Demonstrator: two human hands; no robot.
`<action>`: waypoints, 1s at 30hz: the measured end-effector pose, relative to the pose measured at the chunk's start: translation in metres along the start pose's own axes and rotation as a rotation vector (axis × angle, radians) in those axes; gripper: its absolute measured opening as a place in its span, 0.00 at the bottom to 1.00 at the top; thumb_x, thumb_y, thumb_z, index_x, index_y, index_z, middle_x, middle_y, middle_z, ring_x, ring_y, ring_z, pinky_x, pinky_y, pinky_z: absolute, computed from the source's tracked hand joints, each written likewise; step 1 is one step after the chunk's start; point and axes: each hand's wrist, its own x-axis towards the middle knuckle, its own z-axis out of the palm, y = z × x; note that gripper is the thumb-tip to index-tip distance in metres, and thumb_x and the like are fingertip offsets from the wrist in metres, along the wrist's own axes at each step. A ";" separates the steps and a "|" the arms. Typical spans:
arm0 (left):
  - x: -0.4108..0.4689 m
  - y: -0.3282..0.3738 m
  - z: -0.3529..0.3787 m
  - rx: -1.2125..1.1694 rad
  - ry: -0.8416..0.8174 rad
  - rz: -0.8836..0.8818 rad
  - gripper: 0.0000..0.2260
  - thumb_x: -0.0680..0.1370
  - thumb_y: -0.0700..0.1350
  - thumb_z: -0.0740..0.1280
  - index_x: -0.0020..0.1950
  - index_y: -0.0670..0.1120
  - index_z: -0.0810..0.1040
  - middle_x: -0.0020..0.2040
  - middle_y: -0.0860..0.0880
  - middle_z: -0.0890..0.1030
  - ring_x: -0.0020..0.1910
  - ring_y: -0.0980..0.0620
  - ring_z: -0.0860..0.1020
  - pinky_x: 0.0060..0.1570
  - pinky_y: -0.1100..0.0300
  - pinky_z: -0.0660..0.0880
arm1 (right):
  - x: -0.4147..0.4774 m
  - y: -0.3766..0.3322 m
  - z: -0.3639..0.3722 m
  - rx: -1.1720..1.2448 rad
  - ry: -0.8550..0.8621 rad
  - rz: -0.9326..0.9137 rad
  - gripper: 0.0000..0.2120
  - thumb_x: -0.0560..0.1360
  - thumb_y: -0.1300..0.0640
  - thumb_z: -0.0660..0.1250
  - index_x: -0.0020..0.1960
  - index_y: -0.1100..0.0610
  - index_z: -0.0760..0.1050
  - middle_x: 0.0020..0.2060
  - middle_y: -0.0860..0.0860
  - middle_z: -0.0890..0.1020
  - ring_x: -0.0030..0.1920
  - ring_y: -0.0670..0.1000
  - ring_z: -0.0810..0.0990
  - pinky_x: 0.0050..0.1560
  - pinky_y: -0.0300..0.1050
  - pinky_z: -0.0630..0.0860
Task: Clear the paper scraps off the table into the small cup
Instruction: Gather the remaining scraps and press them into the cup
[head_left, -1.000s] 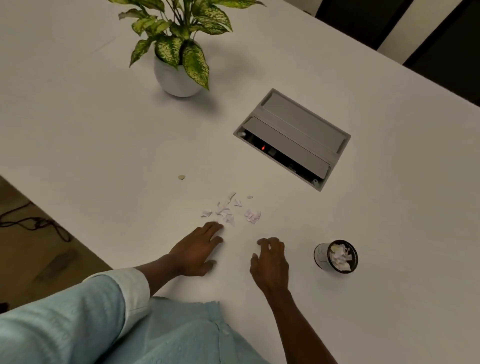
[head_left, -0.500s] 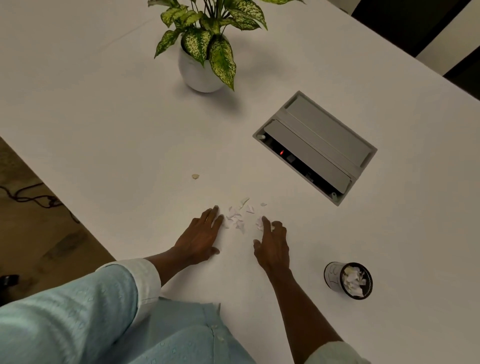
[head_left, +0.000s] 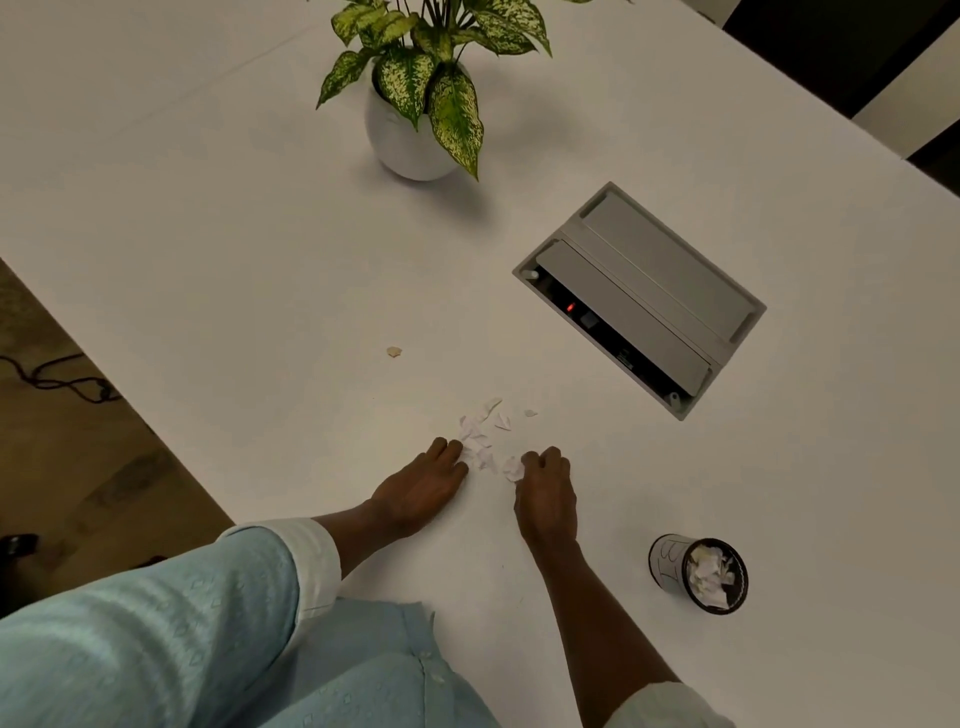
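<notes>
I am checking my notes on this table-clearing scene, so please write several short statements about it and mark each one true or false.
1. The small cup already holds paper scraps. True.
2. The left hand grips the cup. False: the left hand lies flat on the table, fingertips at the loose scraps.
3. A red light glows inside the open socket box. True.
4. The potted plant stands between the two hands. False: it stands far beyond them.
5. The right hand has its fingers curled at one of the loose scraps. True.
</notes>
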 end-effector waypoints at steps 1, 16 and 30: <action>-0.001 0.002 0.000 0.002 0.004 0.002 0.09 0.79 0.31 0.58 0.57 0.40 0.71 0.64 0.41 0.69 0.60 0.41 0.70 0.46 0.48 0.74 | -0.001 0.002 0.002 0.009 0.000 0.004 0.11 0.78 0.65 0.65 0.59 0.56 0.73 0.56 0.54 0.74 0.57 0.53 0.74 0.48 0.45 0.79; -0.004 0.015 -0.005 -0.059 -0.022 0.032 0.10 0.79 0.33 0.57 0.58 0.40 0.71 0.59 0.41 0.71 0.56 0.41 0.71 0.48 0.43 0.75 | -0.055 0.029 0.012 0.225 0.074 0.158 0.06 0.80 0.51 0.63 0.53 0.51 0.76 0.46 0.48 0.79 0.47 0.53 0.79 0.42 0.47 0.74; 0.035 0.113 -0.033 -0.558 0.203 0.099 0.07 0.74 0.34 0.70 0.49 0.45 0.80 0.47 0.50 0.79 0.42 0.51 0.78 0.43 0.57 0.76 | -0.139 0.079 -0.025 0.481 0.380 0.431 0.03 0.79 0.50 0.67 0.46 0.47 0.75 0.39 0.43 0.77 0.38 0.45 0.77 0.36 0.44 0.74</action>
